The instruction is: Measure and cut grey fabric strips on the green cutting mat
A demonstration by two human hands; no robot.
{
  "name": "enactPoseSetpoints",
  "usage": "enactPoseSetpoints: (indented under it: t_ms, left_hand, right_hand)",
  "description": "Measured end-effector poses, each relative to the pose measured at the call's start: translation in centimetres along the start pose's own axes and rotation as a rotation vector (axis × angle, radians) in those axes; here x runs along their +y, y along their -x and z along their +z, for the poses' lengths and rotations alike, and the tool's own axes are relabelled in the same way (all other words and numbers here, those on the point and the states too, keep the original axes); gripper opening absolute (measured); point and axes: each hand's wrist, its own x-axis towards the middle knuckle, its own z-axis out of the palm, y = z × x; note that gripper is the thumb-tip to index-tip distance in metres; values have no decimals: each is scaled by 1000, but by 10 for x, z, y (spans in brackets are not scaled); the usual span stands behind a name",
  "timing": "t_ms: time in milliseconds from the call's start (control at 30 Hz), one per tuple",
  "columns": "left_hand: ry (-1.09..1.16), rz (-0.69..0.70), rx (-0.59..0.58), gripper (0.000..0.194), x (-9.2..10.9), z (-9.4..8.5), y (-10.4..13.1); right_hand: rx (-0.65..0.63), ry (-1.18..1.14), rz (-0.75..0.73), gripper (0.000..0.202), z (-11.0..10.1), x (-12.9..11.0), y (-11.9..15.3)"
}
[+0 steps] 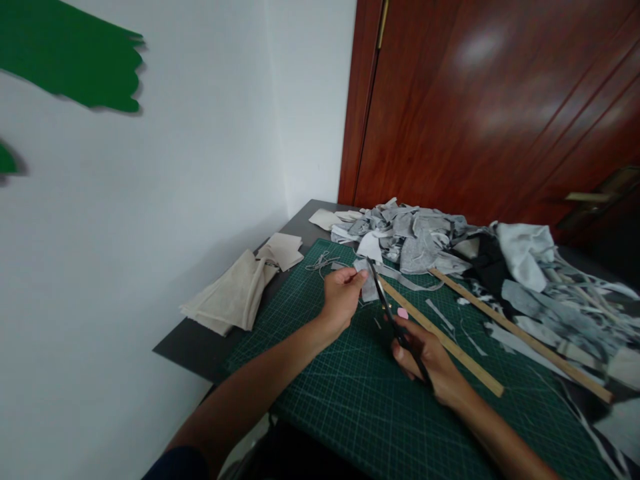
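Observation:
My left hand [343, 297] pinches a small piece of grey fabric [369, 288] above the green cutting mat [345, 400]. In my right hand [423, 353] is a pair of dark scissors [386, 308], the fingers wrapped round the handles. The blades point up and away, with their tips at the grey fabric beside my left fingertips. Whether the blades are apart or closed on the cloth, I cannot tell. Just past the scissors lie a wooden ruler [450, 347] and a small pink piece [403, 313].
A heap of grey and white fabric scraps [415, 233] lies along the back and right. Beige cloth pieces [233, 293] rest at the left edge by the white wall [210, 133]. A second wooden ruler [520, 330] lies at right. A brown door [480, 120] stands behind.

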Motion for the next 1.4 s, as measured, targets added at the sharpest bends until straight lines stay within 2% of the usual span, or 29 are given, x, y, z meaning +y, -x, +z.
enactPoseSetpoints:
  t_ms: [1100,1400]
  left_hand:
    - [23,-23,19,38,-2,-2,0]
    - [26,-26,23,41,-3,-1,0]
  right_hand:
    - [-6,33,28,84,1,0,1]
    - [-32,19,3,71,2,-7,1]
